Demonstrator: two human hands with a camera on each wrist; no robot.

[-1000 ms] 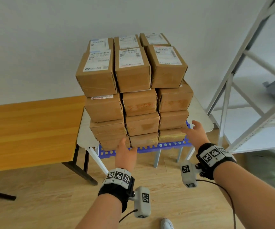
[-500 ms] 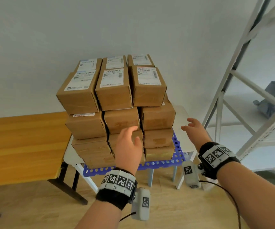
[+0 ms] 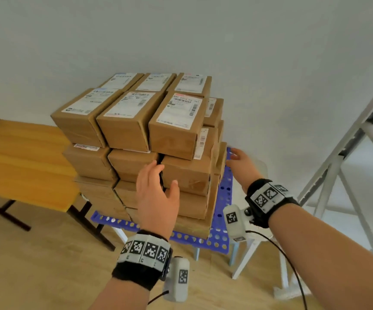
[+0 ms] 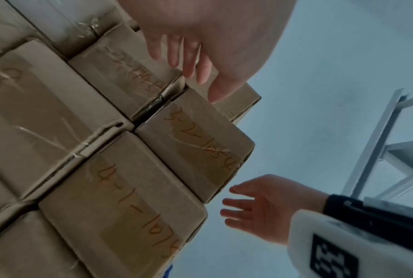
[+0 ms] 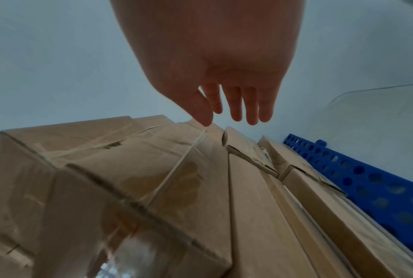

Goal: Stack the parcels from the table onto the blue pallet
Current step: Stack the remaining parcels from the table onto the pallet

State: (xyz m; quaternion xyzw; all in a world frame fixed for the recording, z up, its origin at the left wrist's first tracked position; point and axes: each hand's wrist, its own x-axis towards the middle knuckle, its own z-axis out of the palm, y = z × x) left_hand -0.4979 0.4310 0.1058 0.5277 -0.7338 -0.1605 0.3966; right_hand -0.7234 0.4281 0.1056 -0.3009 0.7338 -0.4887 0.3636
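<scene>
Matte grey wall (image 3: 248, 52) behind taped cardboard parcels (image 3: 123, 121) on perforated blue pallet (image 3: 224, 193); both hands' fingers (image 4: 189, 62) loosely spread.

Left hand (image 3: 156, 193) reaching forward, fingers extended, right hand (image 3: 241, 162) stretching further ahead, seemingly holding nothing

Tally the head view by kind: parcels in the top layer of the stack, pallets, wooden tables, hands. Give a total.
Top-layer parcels: 6
Blue pallet: 1
Wooden table: 1
Hands: 2, the left hand and the right hand, both empty
Total: 10
</scene>
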